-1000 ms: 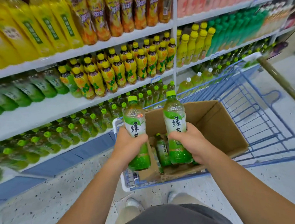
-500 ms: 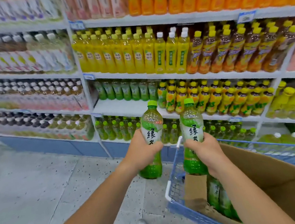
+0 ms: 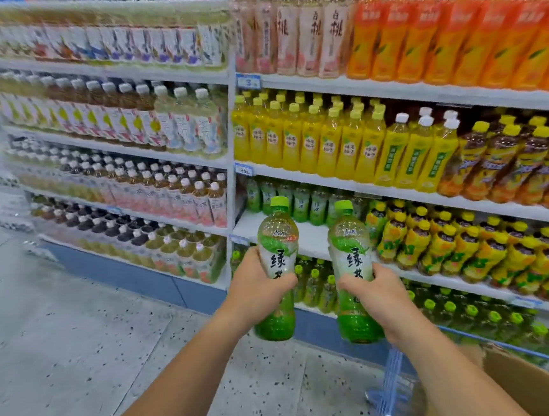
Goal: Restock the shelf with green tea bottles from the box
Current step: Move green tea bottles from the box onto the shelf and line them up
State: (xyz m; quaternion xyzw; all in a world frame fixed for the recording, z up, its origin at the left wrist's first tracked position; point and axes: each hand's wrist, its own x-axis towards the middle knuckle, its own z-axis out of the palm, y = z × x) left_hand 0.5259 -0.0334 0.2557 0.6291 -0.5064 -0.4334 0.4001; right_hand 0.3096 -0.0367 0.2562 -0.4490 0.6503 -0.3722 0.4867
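My left hand (image 3: 256, 284) grips one green tea bottle (image 3: 276, 260) around its middle, upright, green cap on top. My right hand (image 3: 378, 293) grips a second green tea bottle (image 3: 350, 251) the same way, a little to the right. Both bottles are held up in front of a white shelf (image 3: 305, 235), where a row of green tea bottles (image 3: 302, 198) stands at the back and bare white board lies in front of them. The cardboard box (image 3: 534, 387) shows only as a corner at the lower right.
A blue wire cart (image 3: 393, 383) carries the box at the bottom right. Yellow-capped bottles (image 3: 452, 242) fill the same shelf to the right. Yellow and orange drinks stand above, small green bottles (image 3: 316, 283) below. Speckled floor (image 3: 77, 324) stretches to the left.
The view has swung up and left from the cart to the shelves. Both hands have lifted their bottles out of the box and carried them toward the shelf with the green tea row.
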